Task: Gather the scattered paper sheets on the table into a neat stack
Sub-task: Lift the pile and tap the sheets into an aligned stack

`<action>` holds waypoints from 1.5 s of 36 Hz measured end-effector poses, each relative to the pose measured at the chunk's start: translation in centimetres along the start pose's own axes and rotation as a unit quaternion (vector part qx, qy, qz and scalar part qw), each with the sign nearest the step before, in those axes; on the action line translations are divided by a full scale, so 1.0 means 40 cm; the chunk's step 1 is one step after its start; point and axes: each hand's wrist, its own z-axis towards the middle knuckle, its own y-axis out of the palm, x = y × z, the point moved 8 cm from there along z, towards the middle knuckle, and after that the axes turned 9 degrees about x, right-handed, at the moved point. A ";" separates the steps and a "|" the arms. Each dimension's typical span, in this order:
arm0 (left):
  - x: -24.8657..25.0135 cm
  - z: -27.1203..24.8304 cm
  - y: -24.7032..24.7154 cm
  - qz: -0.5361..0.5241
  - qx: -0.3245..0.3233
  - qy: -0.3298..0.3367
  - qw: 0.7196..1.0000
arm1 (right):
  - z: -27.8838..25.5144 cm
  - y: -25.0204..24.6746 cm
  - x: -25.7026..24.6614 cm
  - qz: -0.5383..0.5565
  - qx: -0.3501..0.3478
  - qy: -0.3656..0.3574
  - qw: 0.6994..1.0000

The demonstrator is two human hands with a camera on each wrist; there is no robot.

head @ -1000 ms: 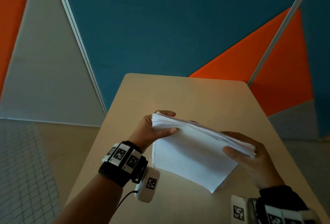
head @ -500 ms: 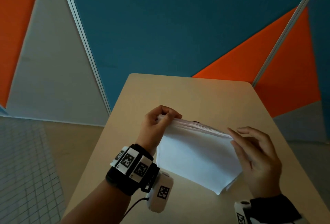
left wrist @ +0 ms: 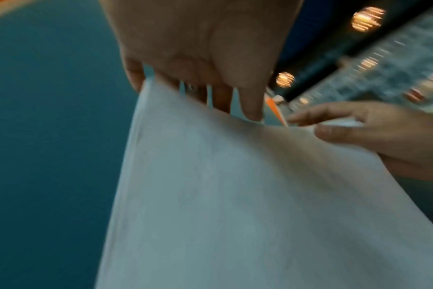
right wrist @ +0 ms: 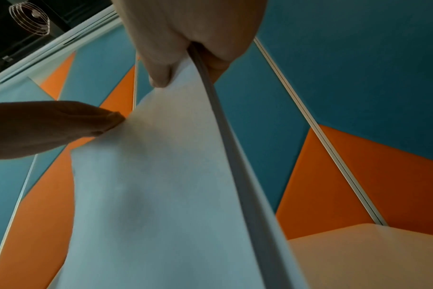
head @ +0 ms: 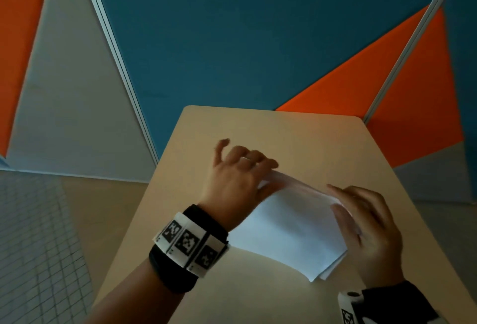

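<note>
A stack of white paper sheets [head: 291, 228] stands tilted on its lower edge on the beige table [head: 258, 130]. My left hand [head: 240, 171] is at its upper left corner. In the left wrist view the paper stack [left wrist: 235, 195] has the left hand [left wrist: 235, 109] pinching its top edge, fingers behind and thumb in front. My right hand [head: 356, 218] holds the right edge. In the right wrist view the right hand [right wrist: 188, 58] pinches the paper stack [right wrist: 161, 176] between thumb and fingers. The sheets' lower right corners are slightly uneven.
Blue, orange and grey wall panels [head: 232, 39] rise behind the table's far edge. A tiled floor [head: 38, 246] lies to the left, below the table's left edge. Bare table [right wrist: 371, 254] shows on the right of the stack.
My right hand, open beside the stack half a second ago, now pinches its right edge. My left hand has slid along the top edge with its fingers spread. The stack leans lower.
</note>
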 end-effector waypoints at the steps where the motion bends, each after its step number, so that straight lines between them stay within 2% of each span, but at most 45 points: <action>1: 0.021 0.000 0.013 0.014 -0.016 0.034 0.999 | 0.000 0.001 -0.003 -0.001 -0.002 -0.002 1.000; 3: 0.062 -0.006 0.042 0.022 -0.051 0.087 0.995 | 0.000 0.003 -0.008 -0.005 -0.006 -0.010 1.000; 5: 0.088 -0.014 0.057 0.038 -0.055 0.116 0.991 | 0.002 0.002 -0.010 -0.008 -0.006 -0.016 1.000; 10: 0.067 -0.001 0.050 0.052 -0.028 0.124 0.991 | 0.011 -0.007 0.005 0.018 -0.010 -0.001 1.000; 12: 0.014 0.003 0.042 0.020 -0.048 0.089 0.995 | 0.012 -0.011 0.036 0.054 -0.018 0.061 0.996; 13: -0.018 0.003 0.039 0.008 -0.062 0.063 0.996 | 0.006 -0.010 0.061 0.095 -0.029 0.118 0.988; 14: -0.052 0.000 0.033 -0.006 -0.074 0.030 0.997 | -0.003 -0.006 0.087 0.148 -0.041 0.184 0.971; 16: -0.122 -0.013 0.030 -0.091 -0.091 -0.057 0.990 | -0.043 0.023 0.139 0.237 -0.090 0.314 0.915; 18: -0.173 -0.034 0.048 -0.238 -0.114 -0.156 0.952 | -0.098 0.062 0.179 0.280 -0.147 0.402 0.859; 20: -0.191 -0.068 0.092 -0.355 -0.140 -0.230 0.895 | -0.153 0.094 0.206 0.294 -0.188 0.468 0.812; 23: -0.195 -0.128 0.175 -0.460 -0.149 -0.326 0.812 | -0.229 0.139 0.219 0.263 -0.274 0.514 0.769; 26: -0.162 -0.176 0.254 -0.511 -0.175 -0.372 0.755 | -0.304 0.168 0.240 0.212 -0.318 0.550 0.743; 28: -0.144 -0.200 0.294 -0.528 -0.188 -0.390 0.731 | -0.344 0.188 0.248 0.204 -0.336 0.561 0.729; 31: -0.144 -0.227 0.335 -0.533 -0.191 -0.418 0.711 | -0.392 0.198 0.250 0.158 -0.373 0.584 0.704; 36: -0.139 -0.265 0.378 -0.565 -0.197 -0.459 0.657 | -0.424 0.214 0.241 0.122 -0.428 0.570 0.691; 40: -0.144 -0.293 0.396 -0.546 -0.215 -0.470 0.659 | -0.427 0.213 0.261 0.096 -0.421 0.569 0.700; 43: -0.145 -0.318 0.397 -0.516 -0.231 -0.475 0.674 | -0.428 0.216 0.291 0.069 -0.399 0.566 0.718; 48: -0.138 -0.383 0.414 -0.408 -0.309 -0.482 0.711 | -0.449 0.249 0.302 0.084 -0.398 0.539 0.738; 54: -0.144 -0.403 0.420 -0.380 -0.303 -0.493 0.721 | -0.435 0.247 0.312 0.138 -0.332 0.553 0.752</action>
